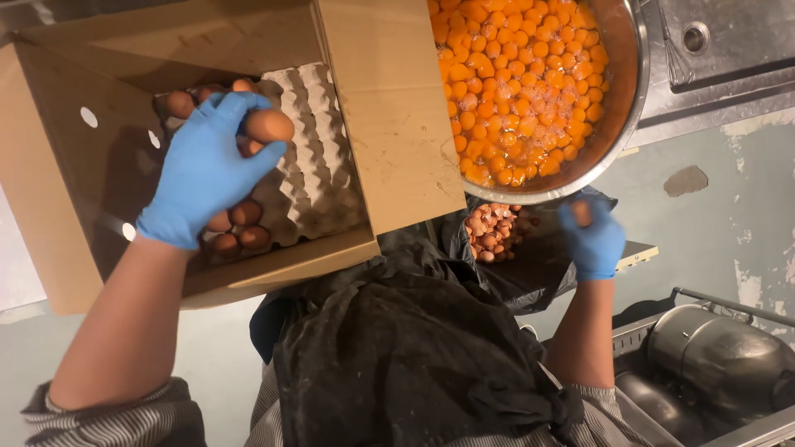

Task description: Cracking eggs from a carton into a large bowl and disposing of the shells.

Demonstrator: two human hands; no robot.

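Gripping an egg [267, 126], left hand [204, 170] hides, seemingly, more beneath.

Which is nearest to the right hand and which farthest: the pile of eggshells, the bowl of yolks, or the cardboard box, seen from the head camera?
From the right hand:
1. Pile of eggshells, just to its left, on the black bag.
2. Bowl of yolks, directly above it.
3. Cardboard box, far across on the left.

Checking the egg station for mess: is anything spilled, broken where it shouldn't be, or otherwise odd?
Nothing spilled. Yolks sit inside the steel bowl, shells lie in the black bag. The left hand holds whole eggs over the cardboard box. Only the floor looks chipped and patchy.
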